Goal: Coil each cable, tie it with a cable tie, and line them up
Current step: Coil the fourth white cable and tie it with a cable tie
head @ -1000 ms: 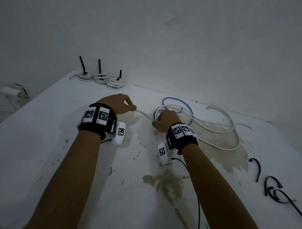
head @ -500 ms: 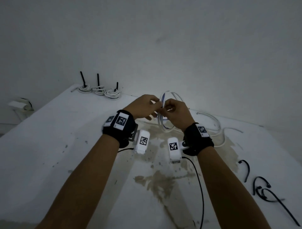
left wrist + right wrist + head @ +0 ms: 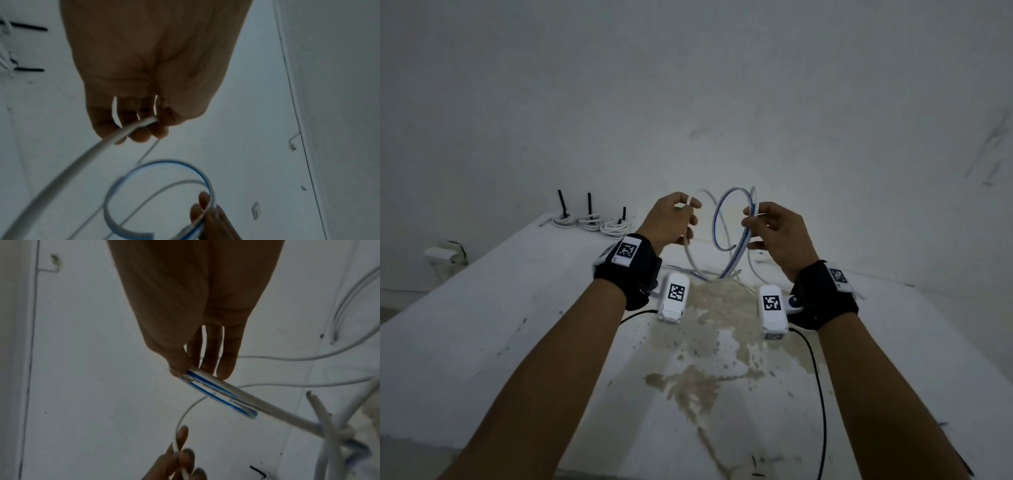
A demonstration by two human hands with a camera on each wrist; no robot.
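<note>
I saw both hands raised above the bench point(image 3: 482, 308), the cable point(image 3: 717, 219) strung between them. My left hand point(image 3: 671, 222) pinched a white stretch of it; my right hand point(image 3: 779, 236) pinched the top of a blue-striped loop (thumb against fingers). The rest trailed down onto the bench between my wrists. Three tied coils point(image 3: 589, 222) sat at the far left corner.

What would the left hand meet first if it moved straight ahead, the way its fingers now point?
Probably nothing near: the left hand pinches the white cable above the table, and beyond its fingers only the bare wall shows. Depth is unclear.
</note>
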